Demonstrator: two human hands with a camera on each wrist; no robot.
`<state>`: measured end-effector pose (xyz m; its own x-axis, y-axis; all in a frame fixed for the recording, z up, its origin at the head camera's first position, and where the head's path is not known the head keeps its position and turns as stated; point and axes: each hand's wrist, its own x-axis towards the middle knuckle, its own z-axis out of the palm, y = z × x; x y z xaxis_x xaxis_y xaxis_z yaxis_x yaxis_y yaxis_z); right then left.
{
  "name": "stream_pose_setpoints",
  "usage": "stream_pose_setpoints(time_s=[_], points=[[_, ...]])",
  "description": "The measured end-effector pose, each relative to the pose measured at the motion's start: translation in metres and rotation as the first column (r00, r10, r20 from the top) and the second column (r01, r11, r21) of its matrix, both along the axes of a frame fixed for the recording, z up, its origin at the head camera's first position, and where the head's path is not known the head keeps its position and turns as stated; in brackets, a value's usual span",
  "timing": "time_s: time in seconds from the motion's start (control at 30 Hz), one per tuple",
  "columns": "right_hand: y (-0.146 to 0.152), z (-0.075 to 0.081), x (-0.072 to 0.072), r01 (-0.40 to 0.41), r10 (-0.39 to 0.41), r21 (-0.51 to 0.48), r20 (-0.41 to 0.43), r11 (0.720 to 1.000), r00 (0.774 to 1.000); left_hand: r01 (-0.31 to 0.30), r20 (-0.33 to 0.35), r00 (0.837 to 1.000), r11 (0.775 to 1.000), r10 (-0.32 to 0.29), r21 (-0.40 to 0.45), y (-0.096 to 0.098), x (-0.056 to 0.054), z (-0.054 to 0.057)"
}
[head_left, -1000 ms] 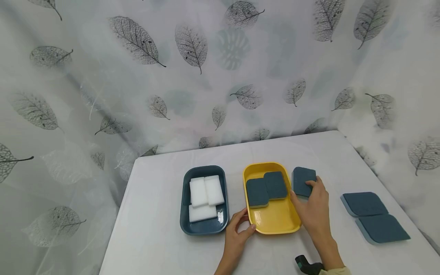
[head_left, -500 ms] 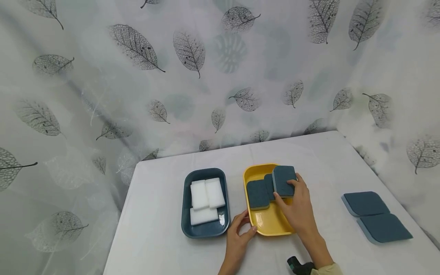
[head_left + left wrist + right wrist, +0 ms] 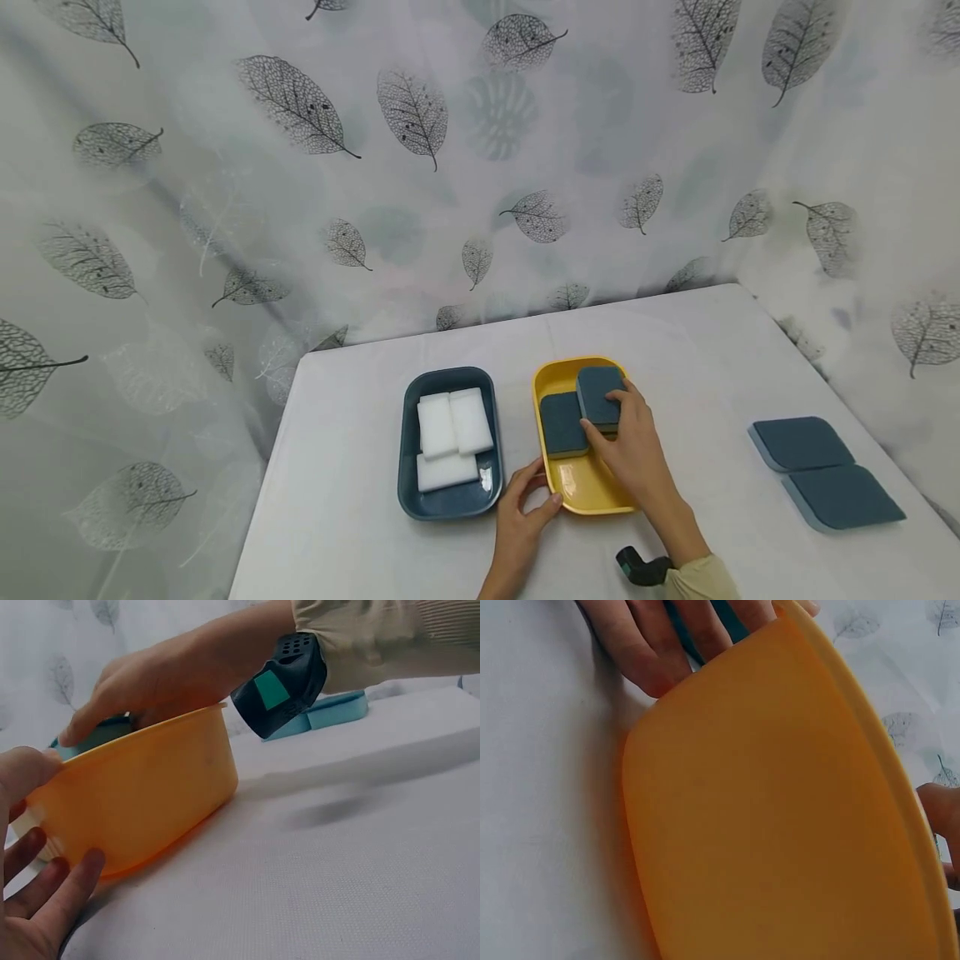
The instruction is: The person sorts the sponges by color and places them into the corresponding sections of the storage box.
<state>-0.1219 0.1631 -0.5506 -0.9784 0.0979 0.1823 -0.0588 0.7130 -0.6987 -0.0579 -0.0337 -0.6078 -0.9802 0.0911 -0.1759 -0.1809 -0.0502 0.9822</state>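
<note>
My right hand (image 3: 633, 446) pinches a dark teal scouring sponge (image 3: 598, 392) between thumb and fingers. That sponge lies over another one, of which only a pale lower edge shows. Beside it a second teal sponge (image 3: 564, 423) rests in the yellow tray (image 3: 588, 492). At the tray's near left corner my left hand (image 3: 517, 517) holds on, thumb at the rim and fingers along the outer wall, as the left wrist view shows with the tray wall (image 3: 150, 795). In the right wrist view, the tray's side (image 3: 765, 795) hides most of the right hand.
A dark blue tray (image 3: 408, 492) with white sponges (image 3: 446, 475) stands left of the yellow one. Two more teal sponges (image 3: 843, 497) lie at the right of the white table (image 3: 337, 500). A black camera (image 3: 641, 567) sits on the right wrist. Leaf-print curtains hang behind.
My right hand has carried its sponge leftward from beyond the yellow tray's right rim, then down onto the sponge inside. The left hand has stayed at the tray's corner.
</note>
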Motion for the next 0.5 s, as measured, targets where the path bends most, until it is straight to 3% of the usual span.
stream_pose_setpoints(time_s=[0.5], points=[[-0.022, -0.005, -0.011, -0.05, 0.048, 0.051, 0.031, 0.997, 0.998, 0.012, 0.013, 1.0, 1.0, -0.012, -0.012, 0.0, 0.0, -0.001]])
